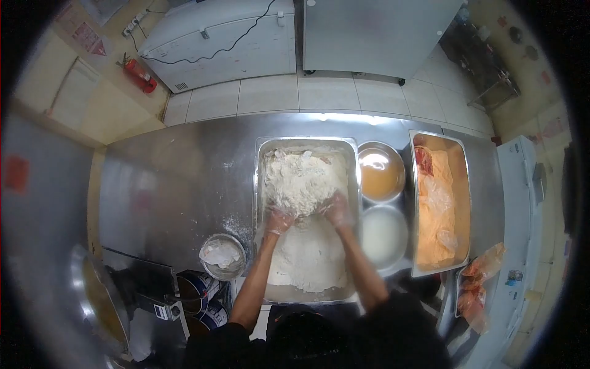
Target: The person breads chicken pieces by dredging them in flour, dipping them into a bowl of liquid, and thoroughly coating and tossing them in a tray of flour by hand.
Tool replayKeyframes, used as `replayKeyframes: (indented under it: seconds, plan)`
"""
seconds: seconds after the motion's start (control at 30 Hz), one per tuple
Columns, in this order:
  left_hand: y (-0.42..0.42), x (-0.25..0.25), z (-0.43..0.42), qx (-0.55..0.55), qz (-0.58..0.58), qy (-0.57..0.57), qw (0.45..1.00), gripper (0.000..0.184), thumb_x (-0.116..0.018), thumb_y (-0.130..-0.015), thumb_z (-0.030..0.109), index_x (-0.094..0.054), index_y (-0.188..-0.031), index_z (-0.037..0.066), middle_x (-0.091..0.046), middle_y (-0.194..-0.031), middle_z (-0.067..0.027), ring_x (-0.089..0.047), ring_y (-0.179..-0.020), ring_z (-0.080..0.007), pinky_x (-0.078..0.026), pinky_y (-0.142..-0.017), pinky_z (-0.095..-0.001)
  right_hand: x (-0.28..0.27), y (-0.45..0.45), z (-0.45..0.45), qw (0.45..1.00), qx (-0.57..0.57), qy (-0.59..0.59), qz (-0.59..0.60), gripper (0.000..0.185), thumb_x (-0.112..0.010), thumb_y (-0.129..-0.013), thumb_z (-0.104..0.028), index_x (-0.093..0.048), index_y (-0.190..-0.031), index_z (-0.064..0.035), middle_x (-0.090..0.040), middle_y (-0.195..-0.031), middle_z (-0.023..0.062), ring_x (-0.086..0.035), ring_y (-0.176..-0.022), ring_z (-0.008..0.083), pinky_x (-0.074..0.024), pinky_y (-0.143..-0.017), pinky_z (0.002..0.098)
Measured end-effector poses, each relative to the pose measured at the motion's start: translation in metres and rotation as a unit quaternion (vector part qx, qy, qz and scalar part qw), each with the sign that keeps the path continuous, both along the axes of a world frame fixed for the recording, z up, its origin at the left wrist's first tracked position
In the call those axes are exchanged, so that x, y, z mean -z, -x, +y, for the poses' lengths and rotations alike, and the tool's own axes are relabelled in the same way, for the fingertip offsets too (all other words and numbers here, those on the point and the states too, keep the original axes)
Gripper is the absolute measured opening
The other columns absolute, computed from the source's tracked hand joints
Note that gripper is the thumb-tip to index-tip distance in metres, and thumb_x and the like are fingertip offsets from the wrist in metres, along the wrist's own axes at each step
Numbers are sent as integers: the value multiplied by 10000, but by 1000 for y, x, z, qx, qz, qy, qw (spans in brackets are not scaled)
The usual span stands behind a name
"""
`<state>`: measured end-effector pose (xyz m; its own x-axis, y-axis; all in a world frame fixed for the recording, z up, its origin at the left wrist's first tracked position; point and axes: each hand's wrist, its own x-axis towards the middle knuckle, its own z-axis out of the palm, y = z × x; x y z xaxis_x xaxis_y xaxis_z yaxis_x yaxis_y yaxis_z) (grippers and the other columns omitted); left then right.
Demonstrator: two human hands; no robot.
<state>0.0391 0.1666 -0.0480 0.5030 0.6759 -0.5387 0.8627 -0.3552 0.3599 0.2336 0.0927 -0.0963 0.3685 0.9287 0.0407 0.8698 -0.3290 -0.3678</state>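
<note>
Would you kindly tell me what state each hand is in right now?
Left hand: at the floury mass, fingers partly hidden; open or closed cannot be told.
Right hand: also at it, blurred; cannot be told.

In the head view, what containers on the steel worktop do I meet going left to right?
Small round container → flour tray → bowl of amber liquid, with bowl of pale liquid on its near side → orange-filled tray.

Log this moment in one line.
left hand: touching white powder | right hand: touching white powder | metal tray: holds powder | beside tray: bowl, amber liquid
</note>
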Motion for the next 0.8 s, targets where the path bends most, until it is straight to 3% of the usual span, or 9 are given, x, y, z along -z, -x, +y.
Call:
replayKeyframes:
  seconds: [0.1,0.2,0.27,0.37,0.5,0.6,0.7,0.77,0.8]
  plan:
    - [-15,-20,32,-180,-67,-89,977,963,-645,-594,482,-201,-1265,-47,-339,-1200,-307,-372,-1102,-387,-277,-945,-423,-3,-43,54,984,-133,82,-87,323,-422,-804,-328,-545,-867,-36,-555,-869,126,-523,-791,250,-409,-754,366]
    - [-29,0,62,-18,36,-45,998,1187,-706,-498,497,-1,-1292,-33,-170,-1273,-333,-266,-1186,-356,-206,-990,-423,-4,-57,84,955,-223,132,-145,342,-406,-812,-335,-504,-911,-23,-532,-865,134,-503,-764,247,-414,-724,336]
    - [-31,72,83,22,32,-96,995,1207,-701,-504,494,59,-1292,-14,-61,-1320,-295,-176,-1228,-344,-161,-1012,-407,-7,-52,92,989,-111,56,-76,380,-376,-836,-339,-519,-948,-5,-554,-870,155,-513,-816,246,-406,-743,325]
    - [-37,40,67,-58,-118,-214,968,967,-619,-595,509,-209,-1250,-74,-212,-1303,-250,-267,-1190,-329,-192,-1007,-385,96,-103,119,917,-397,27,11,460,-386,-833,-378,-509,-1005,30,-567,-851,190,-533,-818,281,-431,-731,362]
    - [-50,12,83,141,-108,-171,969,900,-567,-627,518,-242,-1249,-46,-239,-1299,-234,-305,-1172,-311,-185,-1008,-386,42,-128,149,940,-316,131,2,414,-432,-815,-365,-551,-943,11,-583,-814,141,-553,-717,262,-448,-645,395]
    - [-60,-54,128,253,91,44,962,860,-474,-660,608,-230,-1291,78,-249,-1329,-125,-234,-1210,-320,-191,-1008,-352,53,-124,164,945,-259,200,7,385,-463,-803,-356,-579,-901,-2,-594,-790,108,-566,-650,250,-459,-588,418]
    - [-54,-9,153,102,150,112,977,872,-405,-678,653,-264,-1267,26,-332,-1270,-181,-297,-1179,-326,-222,-994,-339,40,-72,162,947,-275,154,65,368,-458,-808,-344,-574,-900,-7,-583,-795,120,-556,-697,238,-453,-626,376]
    - [-52,-10,124,-101,-113,-162,975,696,-438,-726,532,-439,-1121,-42,-526,-1020,-239,-477,-1016,-316,-377,-871,-362,21,-57,151,938,-298,120,133,356,-455,-812,-337,-570,-899,-11,-575,-798,127,-549,-728,231,-449,-651,349]
    - [-50,-9,120,-98,-114,-161,975,696,-438,-726,532,-439,-1121,-42,-526,-1020,-239,-477,-1016,-316,-377,-871,-362,12,-62,144,930,-300,107,186,350,-454,-814,-333,-568,-899,-13,-572,-800,131,-545,-743,227,-447,-664,335]
